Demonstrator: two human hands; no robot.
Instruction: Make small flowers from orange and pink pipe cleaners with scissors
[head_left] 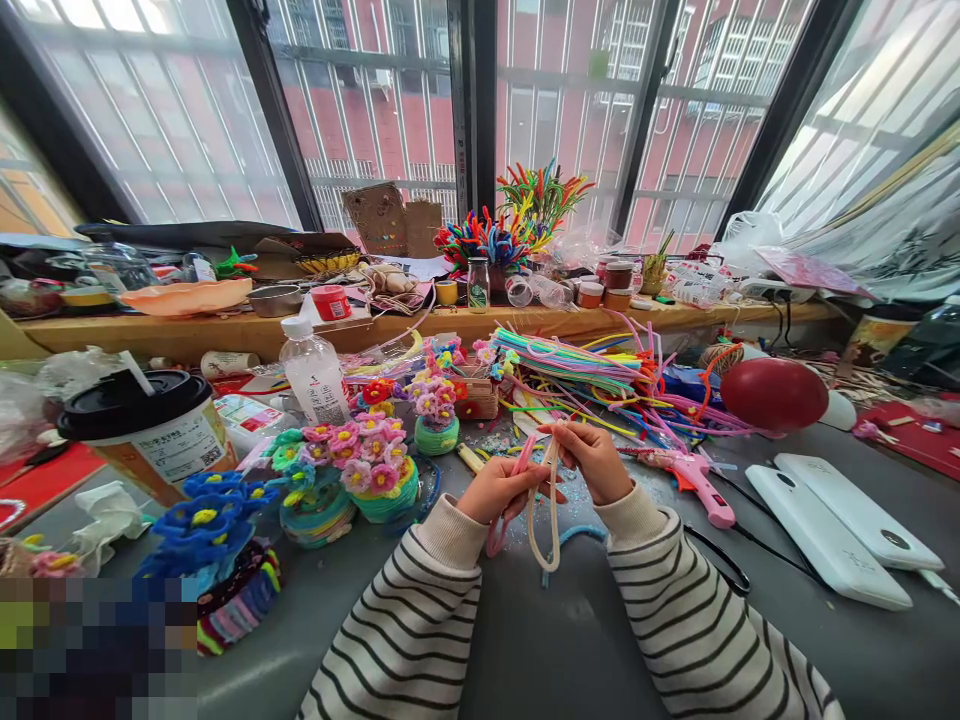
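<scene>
Bending a cream pipe cleaner (555, 520) into a long, narrow loop, the two hands work close together over the middle of the grey table (540, 660); the right hand (598, 460) pinches the loop at its top between thumb and fingers; the left hand (517, 487) is closed on a pink pipe cleaner (495, 540), its fingertips meeting the side of the cream loop.

As for progress, the piece in hand looks only part-shaped; the cream strand is already doubled round and the pink one is curved below the left hand, but the fingers cover the ends, so I cannot tell whether anything is twisted or fastened; the shaping of both strands seems to be what is left.

On the left, several items appear complete: a pot of pink flowers (373, 455), a pot of blue flowers (206, 530) at the near side, and a smaller pink posy (436, 400) on a green base farther off; loose stock seems plentiful, with a bundle of pipe cleaners (570, 358) lying beyond the hands; a short blue pipe cleaner (589, 531) lies just beside the loop; a pink glue gun (705, 485) rests to the right, touched by neither hand.
</scene>
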